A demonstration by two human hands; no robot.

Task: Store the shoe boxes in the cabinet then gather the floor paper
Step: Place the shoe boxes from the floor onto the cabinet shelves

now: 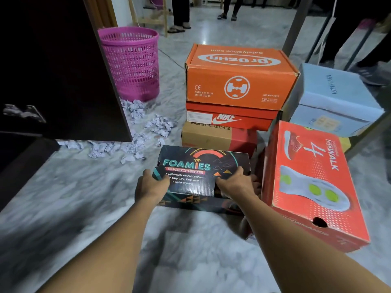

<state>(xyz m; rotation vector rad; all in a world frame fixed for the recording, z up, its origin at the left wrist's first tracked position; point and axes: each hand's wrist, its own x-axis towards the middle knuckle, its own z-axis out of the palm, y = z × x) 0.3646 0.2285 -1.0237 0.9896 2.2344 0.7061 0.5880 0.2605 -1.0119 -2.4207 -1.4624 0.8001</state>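
Left hand (151, 185): grasping the near left corner of the dark box (201, 163), thumb on the lid.
Right hand (233, 182): grasping the near right corner likewise, a two-sided hold that would likely keep it level when lifted.
Dark box: between the fingers, low at the floor, lid on; apparently next for storing.
Red box (313, 187): just right of the right fingers.
Stack: beyond the fingertips, orange box (239, 81) on flat red box (228, 118) on brown box (211, 138), unstored.
Pale blue box (332, 102): farther right, behind the red one.
Cabinet (53, 70): left of the left hand, dark door open for loading.
Paper (135, 142): crumpled, beyond the left fingers, by a pink basket (131, 62); ungathered.
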